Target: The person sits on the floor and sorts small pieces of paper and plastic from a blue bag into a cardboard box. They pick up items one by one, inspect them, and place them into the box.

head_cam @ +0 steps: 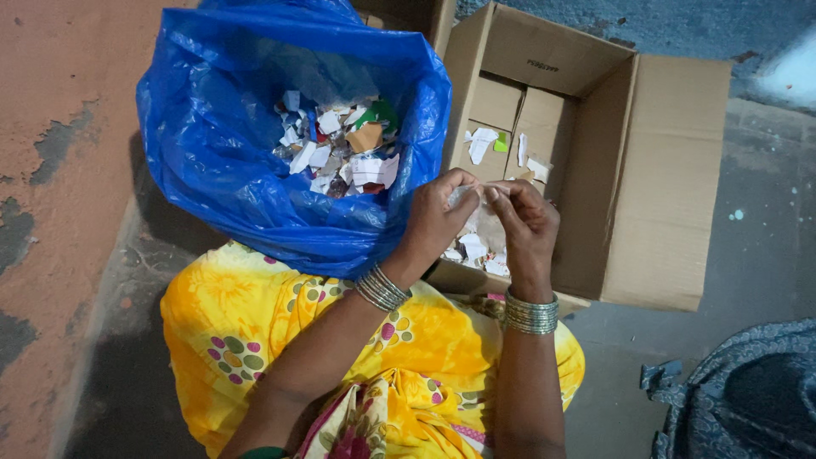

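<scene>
My left hand (438, 217) and my right hand (527, 225) meet over the near edge of an open cardboard box (654, 170). Both pinch a small clear plastic piece (484, 223) between their fingertips. Metal bangles ring both wrists. Just left of my hands sits a blue plastic bag (229, 161), open at the top and holding several torn paper scraps (344, 149) in white, green and brown. More white scraps (480, 143) lie on the bottom of the box, some under my hands.
My lap in yellow flowered cloth (255, 331) is below the bag. A reddish floor (59, 127) lies to the left, a grey floor (756, 246) to the right. Dark blue-grey cloth (748, 399) sits at the bottom right corner.
</scene>
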